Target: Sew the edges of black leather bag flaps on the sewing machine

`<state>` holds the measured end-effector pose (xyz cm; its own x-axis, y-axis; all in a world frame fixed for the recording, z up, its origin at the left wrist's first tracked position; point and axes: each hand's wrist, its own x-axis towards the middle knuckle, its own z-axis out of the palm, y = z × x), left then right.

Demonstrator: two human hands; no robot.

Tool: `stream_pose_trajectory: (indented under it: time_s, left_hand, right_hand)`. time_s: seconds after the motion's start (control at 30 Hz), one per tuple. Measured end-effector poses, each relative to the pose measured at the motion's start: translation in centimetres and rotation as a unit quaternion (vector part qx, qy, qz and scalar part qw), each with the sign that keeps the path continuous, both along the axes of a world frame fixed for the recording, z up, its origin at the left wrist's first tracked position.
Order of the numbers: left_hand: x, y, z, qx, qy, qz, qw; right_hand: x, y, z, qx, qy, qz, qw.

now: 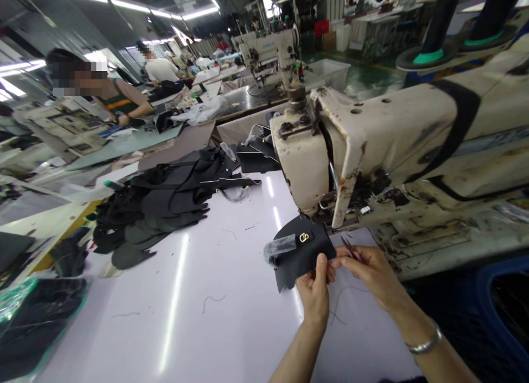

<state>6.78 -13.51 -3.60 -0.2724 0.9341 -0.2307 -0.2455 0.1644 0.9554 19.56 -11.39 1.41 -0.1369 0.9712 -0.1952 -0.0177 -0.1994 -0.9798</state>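
My left hand (316,292) grips the lower edge of a black leather-like panel (295,264), thumb on top. A gold metal fitting (305,237) sits on the panel, with a strap in clear plastic wrap (283,246) beside it. Close by, my right hand (366,267) is closed around small thread snips (350,249), blades pointing up and left. Its fingertips are at the panel's right edge; whether they pinch the panel or a thread I cannot tell. Just above the panel stands the sewing machine head (322,151), its needle area partly hidden.
Black cut pieces (165,198) lie heaped at the left on the white tabletop (231,328). Loose threads (214,301) are scattered there. A plastic-wrapped black bundle (39,317) is at the lower left, a blue basket (487,295) at the right. A co-worker (119,96) sits across.
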Motion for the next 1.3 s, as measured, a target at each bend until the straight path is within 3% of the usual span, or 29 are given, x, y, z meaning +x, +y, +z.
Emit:
stream_pose_trajectory:
  time_s: [0.2, 0.47, 0.53, 0.6, 0.67, 0.7, 0.8, 0.87, 0.93, 1.03, 1.13, 1.3]
  left_hand:
    - [0.1, 0.0, 0.6, 0.002, -0.004, 0.01, 1.0]
    - [0.5, 0.4, 0.7, 0.0, -0.017, 0.013, 1.0]
    - [0.4, 0.0, 1.2, -0.012, -0.009, -0.017, 1.0]
    - [-0.3, -1.1, 2.1, -0.038, 0.001, -0.104, 0.994]
    - [-1.8, -2.7, 3.3, -0.03, 0.064, -0.18, 0.981]
    - [-2.7, -3.4, 3.8, 0.002, 0.131, -0.181, 0.975]
    - [-5.7, -4.3, 5.1, 0.136, 0.365, -0.089, 0.917]
    - [-7.1, -3.2, 5.3, 0.15, 0.457, -0.078, 0.873]
    - [-7.7, -0.9, 5.1, 0.128, 0.5, -0.114, 0.849]
    - [-7.4, 3.3, 4.8, 0.121, 0.508, -0.16, 0.838]
    - [-6.7, 6.5, 5.3, 0.139, 0.521, -0.186, 0.821]
    - [-6.1, 8.2, 7.1, 0.14, 0.553, -0.189, 0.8]
  right_hand:
    - [-0.1, 0.3, -0.7, 0.027, -0.048, 0.007, 0.998]
    - [-1.4, 0.4, -1.0, 0.028, -0.03, -0.028, 0.999]
    - [-1.7, 0.3, -1.2, 0.019, -0.03, -0.06, 0.998]
    - [-1.8, 0.2, -1.6, 0.006, -0.038, -0.1, 0.994]
    - [-1.8, 0.1, -2.0, -0.001, -0.041, -0.132, 0.99]
    - [-1.8, 0.1, -2.3, -0.003, -0.038, -0.138, 0.99]
    - [-1.8, 0.1, -3.2, -0.008, -0.014, -0.137, 0.99]
    - [-1.8, 0.1, -3.7, -0.017, 0.002, -0.142, 0.99]
    - [-1.9, 0.1, -4.0, -0.025, 0.01, -0.153, 0.988]
    - [-2.1, 0.1, -4.4, -0.023, 0.005, -0.161, 0.987]
    - [-2.1, 0.0, -4.7, -0.013, -0.005, -0.159, 0.987]
    - [-2.3, -0.2, -4.9, -0.017, -0.011, -0.166, 0.986]
